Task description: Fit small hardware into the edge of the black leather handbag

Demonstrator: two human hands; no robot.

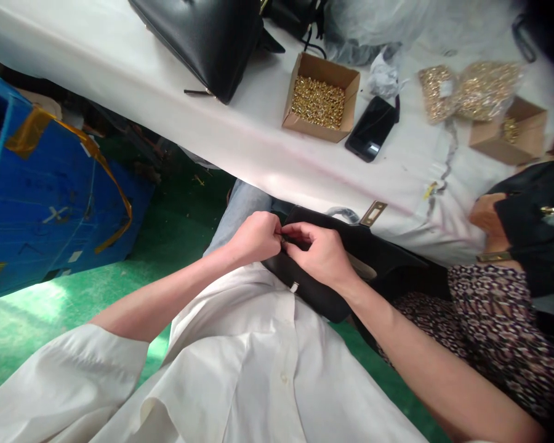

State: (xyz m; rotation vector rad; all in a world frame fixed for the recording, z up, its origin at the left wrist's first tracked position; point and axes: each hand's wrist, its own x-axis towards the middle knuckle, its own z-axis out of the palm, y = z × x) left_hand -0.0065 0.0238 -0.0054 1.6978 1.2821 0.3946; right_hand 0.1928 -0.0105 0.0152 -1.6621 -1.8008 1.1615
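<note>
Nearest the camera: white shirt (258,369), both forearms coming in over it. Left hand (256,237) and right hand (321,253) meet fingertip to fingertip over the lap. Both have thumb and forefinger pressed together, pinching the upper left edge of a black leather bag (318,295); the other fingers are curled in. Anything small between the tips is too small to tell. The bag lies across the lap, tucked just under the edge of the white table (166,104), with a small white tag on its near side. Green floor (175,221) and a blue crate (41,203) are to the left, below the table. A brass plate (373,213) sits at the table edge. Further up are a dark phone (372,128), touching a cardboard box (311,129) full of gold fittings, then a black handbag (203,37) at the far left. Clear bags of gold hardware (484,86) and a second box (512,144) are at the far right. At the right edge, a co-worker's hand (487,215) holds another black bag above a patterned garment (489,320).
</note>
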